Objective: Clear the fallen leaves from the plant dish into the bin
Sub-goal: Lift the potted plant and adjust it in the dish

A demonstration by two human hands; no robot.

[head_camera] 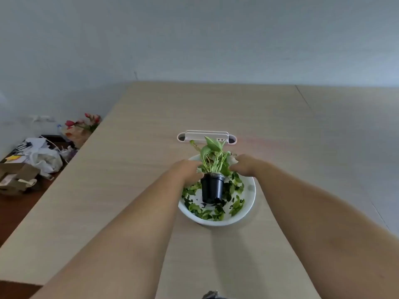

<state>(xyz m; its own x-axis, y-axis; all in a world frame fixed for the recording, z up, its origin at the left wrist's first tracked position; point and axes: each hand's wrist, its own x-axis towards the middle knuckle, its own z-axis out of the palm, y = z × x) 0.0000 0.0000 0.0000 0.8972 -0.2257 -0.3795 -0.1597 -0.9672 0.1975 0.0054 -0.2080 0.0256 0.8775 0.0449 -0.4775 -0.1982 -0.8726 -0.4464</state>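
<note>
A white plant dish (248, 209) sits on the table in front of me, with several green fallen leaves (195, 207) scattered inside it. A black plant pot (212, 188) with a leafy green plant (212, 157) stands in the middle of the dish. My left hand (186, 169) rests against the pot's upper left side. My right hand (245, 166) is at the upper right, beside the foliage. The leaves hide the fingers of both hands, so their grip is unclear.
The light wooden table (129, 180) stretches ahead to a grey wall. A white cable tray (206, 134) is set into it just behind the dish. Off the left edge, lower down, lie cardboard (15, 178), plastic bags (46, 160) and artificial flowers (83, 126).
</note>
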